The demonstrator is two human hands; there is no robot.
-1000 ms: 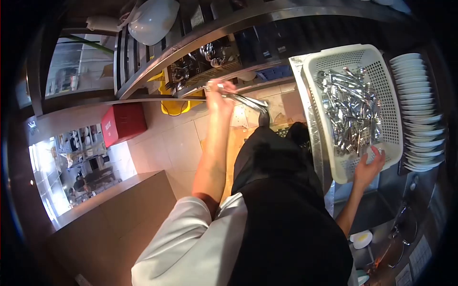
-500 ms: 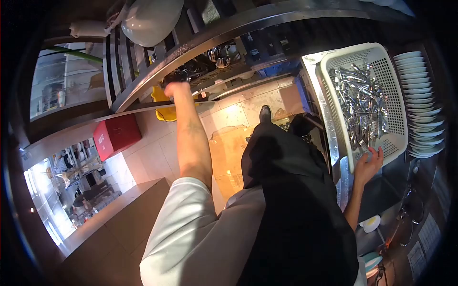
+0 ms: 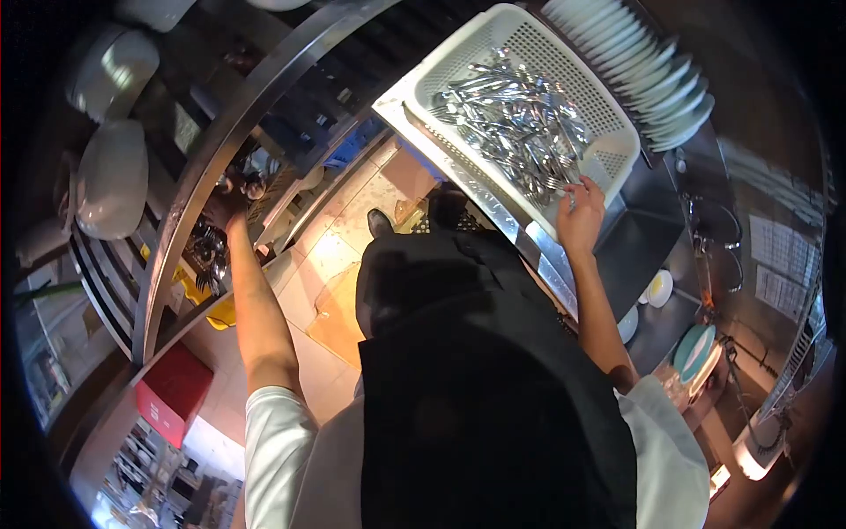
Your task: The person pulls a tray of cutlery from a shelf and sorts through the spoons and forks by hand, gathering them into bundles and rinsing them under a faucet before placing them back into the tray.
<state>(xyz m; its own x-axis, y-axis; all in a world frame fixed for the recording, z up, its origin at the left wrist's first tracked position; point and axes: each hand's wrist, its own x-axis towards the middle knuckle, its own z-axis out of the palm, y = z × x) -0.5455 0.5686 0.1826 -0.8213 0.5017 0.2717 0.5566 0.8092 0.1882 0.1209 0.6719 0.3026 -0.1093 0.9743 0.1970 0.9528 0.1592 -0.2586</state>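
A white perforated basket (image 3: 617, 150) heaped with metal forks and other cutlery (image 3: 520, 115) sits on a steel counter. My right hand (image 3: 582, 216) is at its near corner, with the fingers closed round the end of a fork (image 3: 557, 183) at the edge of the heap. On the other side, my left hand (image 3: 227, 210) reaches under a steel shelf rail among cutlery (image 3: 207, 251) in holders. Shadow hides its fingers, so I cannot see whether it grips anything.
A row of white plates (image 3: 656, 79) stands behind the basket. Beside it is a steel sink (image 3: 648, 242). Another person's hand (image 3: 705, 401) is near a teal-and-white dish (image 3: 694, 348) at the right. A red box (image 3: 174, 388) stands lower left; white bowls (image 3: 113, 181) rest on the rack.
My view has turned toward the basket. My left hand has gone deeper under the shelf rail, among the cutlery. My right hand, spread before, has closed at the forks.
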